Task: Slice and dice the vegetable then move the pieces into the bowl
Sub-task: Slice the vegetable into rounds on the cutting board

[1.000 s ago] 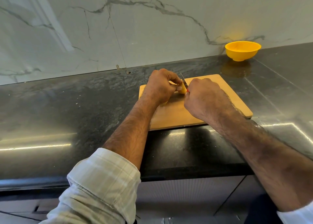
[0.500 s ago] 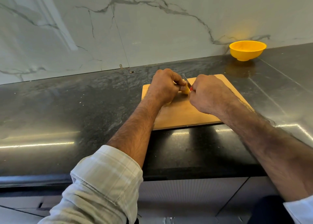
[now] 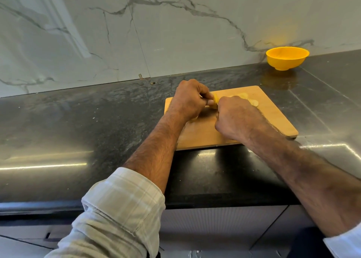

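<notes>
1. A wooden cutting board [image 3: 273, 119] lies on the dark polished table [image 3: 97, 125], and both hands work over the half of the board nearer the wall.
2. The left hand [image 3: 188, 101] rests on the board's left part, its fingers curled down around a pale yellow vegetable [image 3: 215, 102], of which only a small cut face shows between the two hands.
3. The right hand [image 3: 234, 117] sits just right of the vegetable, closed into a fist. Whatever it grips is hidden beneath it, so I cannot tell what it holds; no blade is clear in this view.
4. Thin round slices [image 3: 252, 101] of the same pale vegetable lie flat on the board just beyond the right hand's knuckles, towards the board's far right corner.
5. A yellow bowl [image 3: 287, 57] stands on the table against the marble wall [image 3: 175, 33], well apart from the board and beyond its far right corner. Its inside is not visible from here.
6. A rolled checked sleeve [image 3: 121, 203] covers the left forearm on the near side of the board, past the table's front edge.
</notes>
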The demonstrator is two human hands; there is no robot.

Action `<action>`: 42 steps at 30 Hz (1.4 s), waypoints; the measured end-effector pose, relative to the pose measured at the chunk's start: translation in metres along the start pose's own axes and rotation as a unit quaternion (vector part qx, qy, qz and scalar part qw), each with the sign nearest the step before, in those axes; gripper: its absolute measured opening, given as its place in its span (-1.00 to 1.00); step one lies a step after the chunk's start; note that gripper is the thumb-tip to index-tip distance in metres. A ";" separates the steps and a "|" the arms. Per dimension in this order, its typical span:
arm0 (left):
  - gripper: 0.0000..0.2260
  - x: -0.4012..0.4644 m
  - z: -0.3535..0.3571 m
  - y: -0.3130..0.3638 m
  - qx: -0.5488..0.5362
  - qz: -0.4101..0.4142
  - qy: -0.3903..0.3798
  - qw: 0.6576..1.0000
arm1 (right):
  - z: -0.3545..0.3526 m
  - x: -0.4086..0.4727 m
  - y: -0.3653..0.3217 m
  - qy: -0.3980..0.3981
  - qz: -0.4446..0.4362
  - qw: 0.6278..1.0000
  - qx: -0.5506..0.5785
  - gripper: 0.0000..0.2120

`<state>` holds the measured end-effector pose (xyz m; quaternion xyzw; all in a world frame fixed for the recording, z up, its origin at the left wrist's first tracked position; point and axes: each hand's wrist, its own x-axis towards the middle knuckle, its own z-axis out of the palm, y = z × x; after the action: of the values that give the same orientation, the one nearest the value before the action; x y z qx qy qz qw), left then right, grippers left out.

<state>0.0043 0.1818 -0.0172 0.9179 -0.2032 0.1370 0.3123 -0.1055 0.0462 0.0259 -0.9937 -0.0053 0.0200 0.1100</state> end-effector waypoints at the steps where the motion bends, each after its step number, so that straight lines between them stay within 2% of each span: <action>1: -0.91 0.000 -0.001 0.000 0.000 -0.002 -0.002 1.000 | 0.001 0.000 0.000 -0.001 -0.001 1.000 0.001 -0.62; 8: -0.91 0.000 0.001 0.000 -0.001 -0.002 -0.003 1.000 | 0.002 0.004 -0.004 -0.014 -0.007 0.999 -0.037 -0.58; 12: -0.92 0.000 -0.002 -0.001 -0.004 -0.012 -0.009 1.000 | 0.006 -0.004 0.011 -0.005 -0.012 0.999 -0.041 -0.67; 23: -0.92 -0.004 -0.006 0.006 -0.007 -0.022 -0.015 1.000 | 0.007 0.001 0.018 0.102 -0.004 0.994 0.045 -0.84; 26: -0.90 -0.004 -0.007 0.008 -0.009 -0.023 -0.016 1.000 | 0.006 0.003 0.012 0.102 -0.016 0.994 0.040 -0.88; 32: -0.90 -0.004 -0.006 0.009 0.000 -0.018 -0.018 1.000 | 0.004 0.000 0.004 0.076 -0.010 0.997 0.018 -0.74; 37: -0.86 -0.004 -0.006 0.009 0.009 -0.006 -0.018 1.000 | -0.001 0.004 -0.003 0.055 -0.008 0.998 -0.016 -0.74; 42: -0.81 -0.005 -0.007 0.009 0.023 0.004 -0.018 1.000 | -0.007 0.014 -0.007 0.043 -0.005 0.999 0.001 -0.73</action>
<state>-0.0054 0.1806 -0.0091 0.9264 -0.2090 0.1258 0.2868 -0.0909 0.0513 0.0334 -0.9935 -0.0051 -0.0234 0.1113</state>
